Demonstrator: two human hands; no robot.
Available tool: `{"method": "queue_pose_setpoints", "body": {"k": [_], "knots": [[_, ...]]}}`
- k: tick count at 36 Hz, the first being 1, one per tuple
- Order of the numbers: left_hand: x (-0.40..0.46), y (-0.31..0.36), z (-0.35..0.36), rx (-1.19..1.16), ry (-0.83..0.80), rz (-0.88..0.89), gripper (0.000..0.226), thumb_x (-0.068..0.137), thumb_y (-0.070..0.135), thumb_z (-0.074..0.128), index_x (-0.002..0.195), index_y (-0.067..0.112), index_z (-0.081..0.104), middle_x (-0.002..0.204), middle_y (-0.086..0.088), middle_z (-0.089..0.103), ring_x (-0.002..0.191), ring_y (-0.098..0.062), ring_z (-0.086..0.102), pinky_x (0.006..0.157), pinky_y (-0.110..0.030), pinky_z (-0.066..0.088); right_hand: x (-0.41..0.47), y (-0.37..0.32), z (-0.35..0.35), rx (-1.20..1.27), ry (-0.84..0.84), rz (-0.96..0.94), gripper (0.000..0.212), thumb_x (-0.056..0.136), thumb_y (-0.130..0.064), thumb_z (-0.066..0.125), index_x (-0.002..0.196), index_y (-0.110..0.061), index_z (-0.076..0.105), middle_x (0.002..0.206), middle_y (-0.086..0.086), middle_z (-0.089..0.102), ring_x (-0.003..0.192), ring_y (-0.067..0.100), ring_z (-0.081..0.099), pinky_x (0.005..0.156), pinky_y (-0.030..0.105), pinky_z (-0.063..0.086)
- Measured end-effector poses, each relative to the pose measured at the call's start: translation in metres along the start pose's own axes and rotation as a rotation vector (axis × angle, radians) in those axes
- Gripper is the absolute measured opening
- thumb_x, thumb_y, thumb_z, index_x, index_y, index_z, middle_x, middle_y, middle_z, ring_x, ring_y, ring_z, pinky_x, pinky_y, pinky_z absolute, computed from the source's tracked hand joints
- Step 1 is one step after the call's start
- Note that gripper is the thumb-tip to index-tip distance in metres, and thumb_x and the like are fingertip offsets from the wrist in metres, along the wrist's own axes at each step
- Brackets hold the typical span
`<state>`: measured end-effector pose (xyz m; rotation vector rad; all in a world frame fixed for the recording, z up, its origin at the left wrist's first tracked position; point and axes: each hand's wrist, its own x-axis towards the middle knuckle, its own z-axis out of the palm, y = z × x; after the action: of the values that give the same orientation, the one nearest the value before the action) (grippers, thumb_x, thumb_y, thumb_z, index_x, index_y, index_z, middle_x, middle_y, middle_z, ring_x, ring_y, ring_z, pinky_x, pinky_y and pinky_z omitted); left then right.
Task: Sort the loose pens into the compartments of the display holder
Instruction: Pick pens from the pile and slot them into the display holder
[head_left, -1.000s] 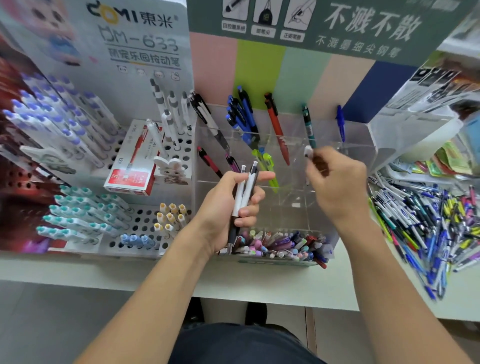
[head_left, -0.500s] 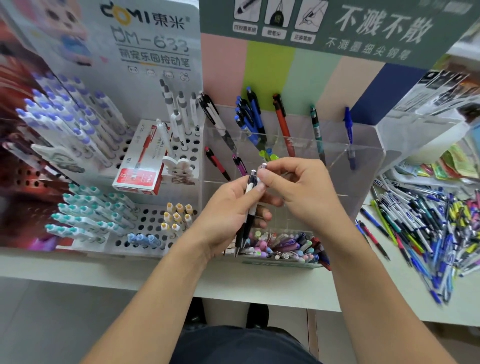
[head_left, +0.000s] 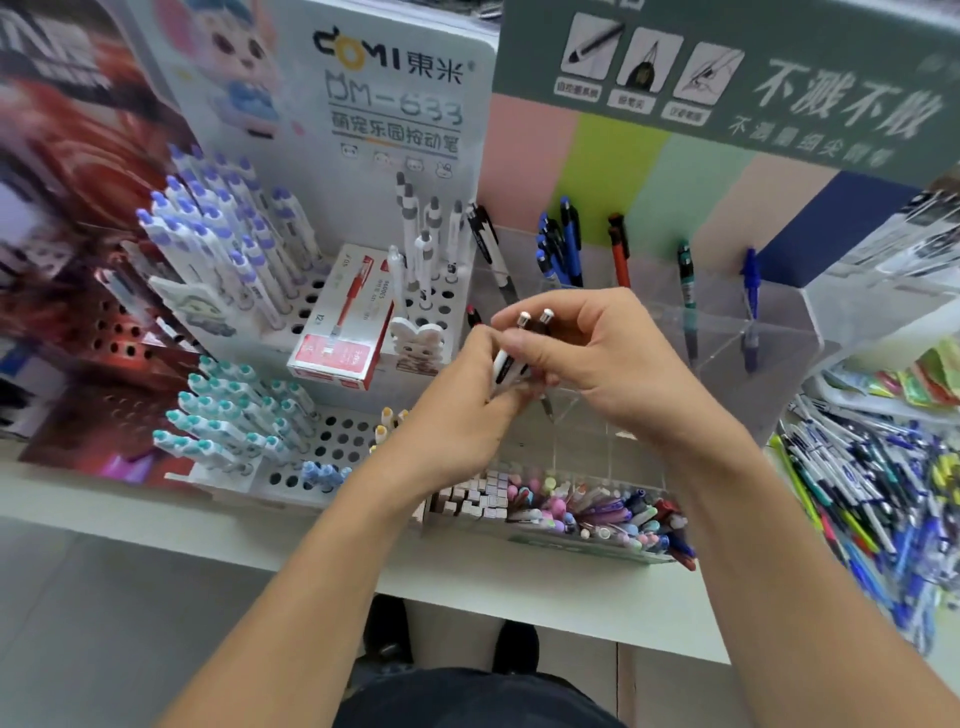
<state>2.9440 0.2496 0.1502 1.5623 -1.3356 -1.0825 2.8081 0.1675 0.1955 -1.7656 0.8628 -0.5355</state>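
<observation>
Pens (head_left: 519, 345), white and black with silver tips, are being pinched together by left hand (head_left: 467, 410) and right hand (head_left: 608, 358), over holder (head_left: 779, 332) at twelve o'clock.

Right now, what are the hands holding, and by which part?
Both hands, left hand and right hand, grip two black-and-white pens around mid-barrel; the clicker ends stick out above the fingers.

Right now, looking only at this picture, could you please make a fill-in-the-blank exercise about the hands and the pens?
1. Both hands, the left hand and the right hand, hold the black-and-white pens ____ the clear display holder.
2. The loose pens lie in a pile to the ____ of the holder.
3. The single orange-red pen stands between the blue pens and the ____ pen.

Missing words: above; right; green
</observation>
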Motion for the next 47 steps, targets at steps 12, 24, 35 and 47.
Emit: {"method": "queue_pose_setpoints", "body": {"k": [12,24,35,47], "knots": [[-0.011,-0.001,-0.034,-0.280,0.338,0.050,0.030,0.095,0.022,0.069,0.123,0.025,0.060,0.103,0.007,0.071,0.095,-0.006,0.069,0.087,-0.024,0.057,0.048,-0.073,-0.046,-0.564,0.377,-0.366,0.011,0.089,-0.025,0.073,0.096,-0.017,0.077,0.085,-0.003,0.074,0.076,0.017,0.071,0.076,0.041,0.060],[-0.013,-0.011,-0.042,-0.427,0.350,0.047,0.009,0.099,0.011,0.060,0.100,0.013,0.069,0.077,0.001,0.069,0.071,-0.012,0.065,0.070,-0.027,0.057,0.107,-0.056,0.012,-1.085,0.182,-0.072,0.013,0.089,-0.016,0.075,0.097,-0.008,0.071,0.081,0.007,0.055,0.087,0.036,0.058,0.073,0.034,0.045],[-0.007,-0.010,-0.044,-0.420,0.308,0.063,0.008,0.099,0.010,0.061,0.100,0.010,0.068,0.074,0.001,0.068,0.068,-0.011,0.064,0.068,-0.023,0.057,0.101,-0.059,0.022,-1.027,0.494,-0.070,0.028,0.088,0.006,0.058,0.103,-0.012,0.075,0.101,0.008,0.068,0.094,0.032,0.064,0.078,0.036,0.053],[-0.015,0.005,-0.015,-0.395,0.274,0.137,0.010,0.099,0.005,0.059,0.096,0.013,0.065,0.074,-0.001,0.065,0.066,-0.011,0.062,0.064,-0.022,0.053,0.058,-0.059,0.010,-0.917,0.530,-0.271,0.030,0.085,0.005,0.064,0.110,-0.010,0.074,0.112,0.006,0.073,0.103,0.026,0.064,0.089,0.038,0.050]]}}
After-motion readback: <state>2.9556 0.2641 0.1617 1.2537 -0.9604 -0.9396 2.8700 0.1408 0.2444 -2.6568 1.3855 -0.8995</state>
